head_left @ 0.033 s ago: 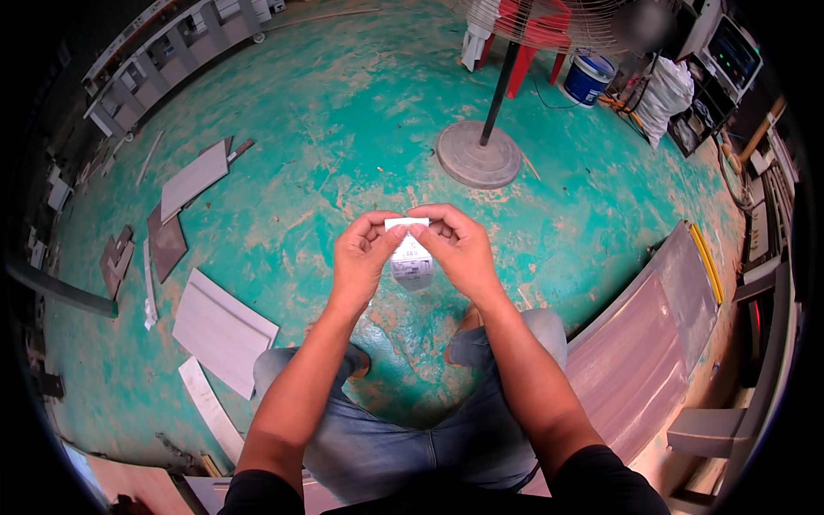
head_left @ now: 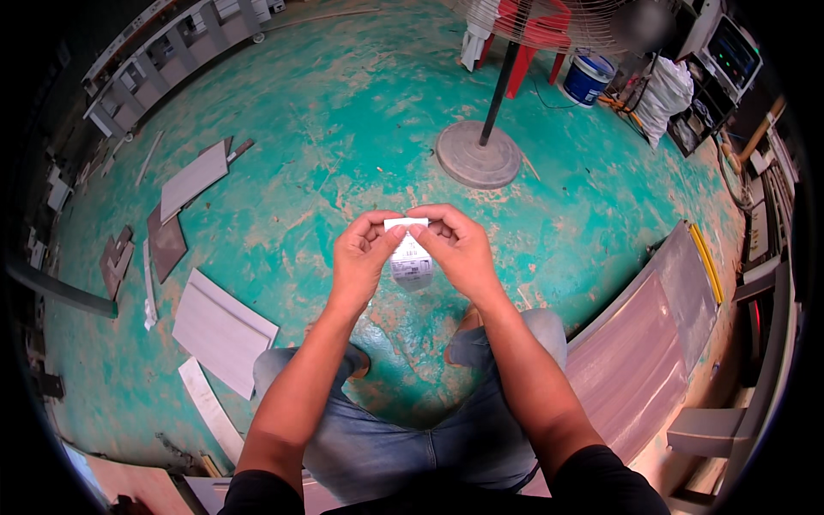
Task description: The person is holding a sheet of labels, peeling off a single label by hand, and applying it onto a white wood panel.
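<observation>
A small white printed paper slip [head_left: 413, 257] hangs in front of my knees, above the green floor. Its top edge is pinched by my left hand [head_left: 365, 253] and my right hand [head_left: 455, 251], thumbs on the near face and fingers curled behind. Both hands are closed on it, with the thumb tips close together. Below the thumbs, the slip bends and its lower part looks greyer, covered in small print. My fingers hide its upper corners.
Ahead stands a fan on a round base [head_left: 479, 154], near a red chair [head_left: 525, 43] and a blue bucket [head_left: 590, 79]. Grey panels [head_left: 225, 330] lie at left, with a white strip [head_left: 210, 408]. A large brownish sheet [head_left: 622, 369] lies at right.
</observation>
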`<state>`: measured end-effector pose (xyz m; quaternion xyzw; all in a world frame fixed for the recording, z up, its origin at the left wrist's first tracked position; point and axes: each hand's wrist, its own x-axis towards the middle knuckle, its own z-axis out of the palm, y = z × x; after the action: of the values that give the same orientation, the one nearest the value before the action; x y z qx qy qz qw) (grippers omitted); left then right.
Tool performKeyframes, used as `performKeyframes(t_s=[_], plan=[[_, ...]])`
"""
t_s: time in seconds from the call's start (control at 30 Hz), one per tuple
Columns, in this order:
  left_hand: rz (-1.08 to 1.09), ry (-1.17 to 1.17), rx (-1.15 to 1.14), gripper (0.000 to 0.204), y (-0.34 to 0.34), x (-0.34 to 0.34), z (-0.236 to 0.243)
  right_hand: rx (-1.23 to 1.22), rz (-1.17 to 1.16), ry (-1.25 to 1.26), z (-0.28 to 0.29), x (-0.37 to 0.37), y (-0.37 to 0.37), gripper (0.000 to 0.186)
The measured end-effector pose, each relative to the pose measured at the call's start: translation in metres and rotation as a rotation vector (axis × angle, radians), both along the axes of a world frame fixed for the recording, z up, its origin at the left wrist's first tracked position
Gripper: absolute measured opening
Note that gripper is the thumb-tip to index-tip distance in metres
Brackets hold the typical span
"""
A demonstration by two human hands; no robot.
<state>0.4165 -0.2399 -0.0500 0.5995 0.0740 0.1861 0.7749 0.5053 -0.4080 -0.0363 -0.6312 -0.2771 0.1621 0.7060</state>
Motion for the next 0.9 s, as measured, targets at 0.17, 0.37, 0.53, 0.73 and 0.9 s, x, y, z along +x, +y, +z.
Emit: performKeyframes(t_s=[0.17,0.37,0.53,0.73,0.9], plan=[[-0.01,0.02,-0.002,0.028,0.004,-0.001,-0.005,-0.029,-0.018,-0.039,-0.005,-0.001,0.004,0.024],[0.016,0.091,0.059,0.026,-0.004,-0.001,0.002,-0.015,-0.086,-0.183,-0.016,0.004,0.001,0.023],[0.054,0.158,0.047,0.022,0.007,-0.004,-0.005,-0.053,-0.085,-0.253,-0.014,0.004,0.006,0.019],[0.046,0.104,0.042,0.017,0.004,0.001,-0.012,-0.046,-0.081,-0.259,-0.01,0.0,0.0,0.021],[0.039,0.075,0.033,0.019,0.006,0.002,-0.014,-0.036,-0.072,-0.341,-0.015,0.001,0.001,0.022]])
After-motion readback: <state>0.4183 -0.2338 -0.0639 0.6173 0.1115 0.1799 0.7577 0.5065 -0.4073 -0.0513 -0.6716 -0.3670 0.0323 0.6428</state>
